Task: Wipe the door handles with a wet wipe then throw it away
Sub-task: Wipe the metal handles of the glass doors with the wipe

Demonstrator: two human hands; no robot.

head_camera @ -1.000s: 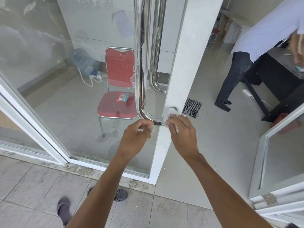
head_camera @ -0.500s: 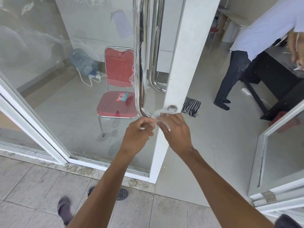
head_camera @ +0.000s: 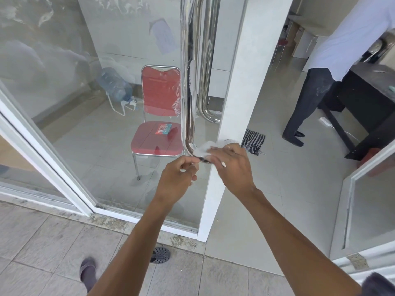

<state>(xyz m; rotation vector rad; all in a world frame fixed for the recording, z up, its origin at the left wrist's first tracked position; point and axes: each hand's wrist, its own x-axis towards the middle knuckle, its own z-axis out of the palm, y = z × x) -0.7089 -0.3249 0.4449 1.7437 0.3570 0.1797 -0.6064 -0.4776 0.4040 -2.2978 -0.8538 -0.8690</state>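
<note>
A tall chrome door handle (head_camera: 188, 82) runs down the glass door on my side and bends into the white door frame (head_camera: 241, 103) at its foot. A second chrome handle (head_camera: 206, 82) shows through the glass on the far side. A white wet wipe (head_camera: 204, 149) is draped over the near handle's lower bend. My right hand (head_camera: 232, 165) presses it there with the fingers closed on it. My left hand (head_camera: 178, 179) is just left of the bend, fingertips pinched at the wipe's lower edge.
Behind the glass stands a red chair (head_camera: 159, 124) with a wipes pack (head_camera: 163, 128) on its seat, and a water bottle (head_camera: 115, 85) lies further back. A person (head_camera: 333, 60) bends over a black desk (head_camera: 367, 99) at the right. A striped mat (head_camera: 253, 142) lies in the doorway.
My right hand has slid the wipe left from the handle's mount on the frame onto the lower bend. The left hand has stayed just under the bend.
</note>
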